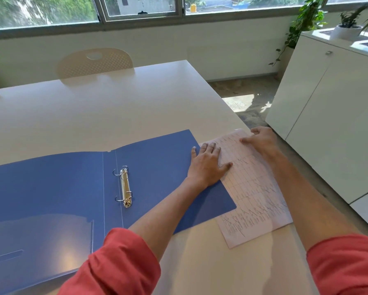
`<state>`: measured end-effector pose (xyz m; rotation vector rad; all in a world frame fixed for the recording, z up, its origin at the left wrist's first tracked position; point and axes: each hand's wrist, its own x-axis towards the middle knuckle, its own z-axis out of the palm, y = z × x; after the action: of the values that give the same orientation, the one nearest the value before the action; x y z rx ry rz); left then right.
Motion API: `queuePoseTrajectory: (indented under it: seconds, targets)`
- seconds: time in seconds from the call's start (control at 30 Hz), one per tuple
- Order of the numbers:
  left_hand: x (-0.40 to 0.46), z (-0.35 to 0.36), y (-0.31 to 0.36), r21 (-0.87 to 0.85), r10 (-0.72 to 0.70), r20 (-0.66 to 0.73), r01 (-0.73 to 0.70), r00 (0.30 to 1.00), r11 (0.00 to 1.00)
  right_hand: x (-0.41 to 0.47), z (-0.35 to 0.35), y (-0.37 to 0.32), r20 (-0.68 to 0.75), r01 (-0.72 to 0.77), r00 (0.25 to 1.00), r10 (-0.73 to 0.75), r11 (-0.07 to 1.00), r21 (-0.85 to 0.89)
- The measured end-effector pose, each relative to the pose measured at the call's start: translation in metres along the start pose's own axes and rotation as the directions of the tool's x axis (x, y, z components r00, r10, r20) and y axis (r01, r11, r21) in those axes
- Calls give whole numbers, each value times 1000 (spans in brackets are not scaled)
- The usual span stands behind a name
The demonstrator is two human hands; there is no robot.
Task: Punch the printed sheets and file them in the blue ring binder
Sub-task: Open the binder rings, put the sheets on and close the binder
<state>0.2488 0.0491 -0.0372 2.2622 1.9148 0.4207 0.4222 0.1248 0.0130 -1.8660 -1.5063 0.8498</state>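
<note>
The blue ring binder (72, 188) lies open and flat on the white table, its two metal rings (124, 187) standing open at the spine. Printed sheets (255, 194) with table lines lie at the table's right edge, partly tucked under the binder's right cover. My left hand (207, 165) lies flat with straight fingers across the cover's edge and the sheets' left side. My right hand (262, 140) rests on the far right corner of the sheets, fingers bent and thumb pointing left along the paper. No hole punch is in view.
The white table (115, 107) stretches far and left. A beige chair (94, 61) stands behind its far edge. A white cabinet (332, 116) with potted plants (347, 26) stands close on the right, across a narrow strip of floor.
</note>
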Motion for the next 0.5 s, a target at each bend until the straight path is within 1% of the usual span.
queuePoseTrajectory:
  seconds: [0.07, 0.13, 0.27, 0.33, 0.43, 0.5]
  targets:
    - [0, 0, 0, -13, -1, -3, 1, 1000, 1000, -6, -4, 2, 59, -97, 994, 90, 987, 129]
    - [0, 0, 0, -31, 0, -15, -1, 1000, 1000, -12, -6, 3, 95, -137, 988, 120, 970, 198]
    - [-2, -2, -2, -123, -22, -63, 14, 998, 992, -22, -9, 6, 81, -115, 992, 100, 969, 217]
    - [-3, -4, -3, -192, -40, -93, 21, 995, 981, -25, -13, 6, 105, -100, 991, 80, 973, 209]
    - [-4, -6, -4, -276, -58, -110, 26, 992, 961, -29, -22, 11, 150, -47, 988, 24, 987, 155]
    - [-4, -8, -4, -326, -70, -109, 31, 991, 945, -29, -29, 14, 128, 26, 991, -36, 996, 81]
